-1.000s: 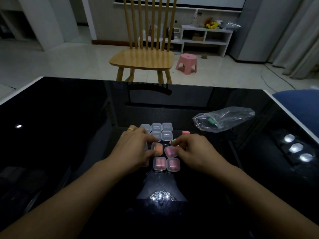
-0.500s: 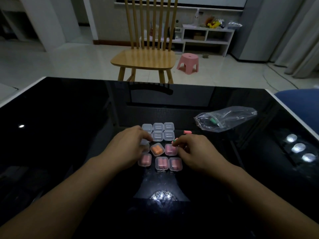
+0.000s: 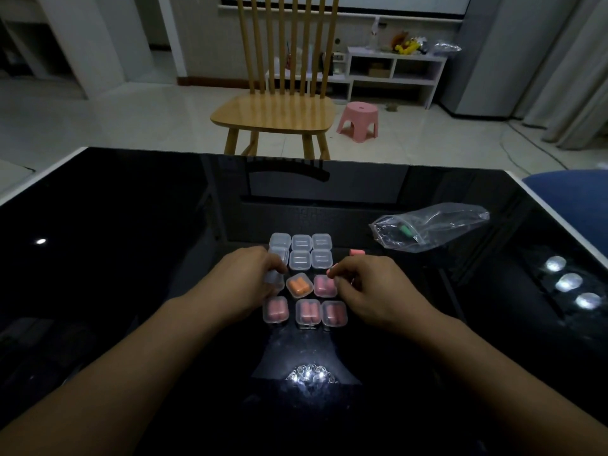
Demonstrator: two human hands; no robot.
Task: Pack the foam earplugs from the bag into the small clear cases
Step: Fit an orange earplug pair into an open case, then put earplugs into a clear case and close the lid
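Clear cases hold pink, orange earplugs.

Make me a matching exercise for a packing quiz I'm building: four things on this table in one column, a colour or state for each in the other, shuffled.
Things:
1. tilted case
2. plastic bag
3. loose earplug
4. far cases

Colour or state:
A. pink, lying bare on the table
B. holds orange earplugs
C. clear and empty
D. holds a green earplug

Pairs: 1-B, 2-D, 3-A, 4-C
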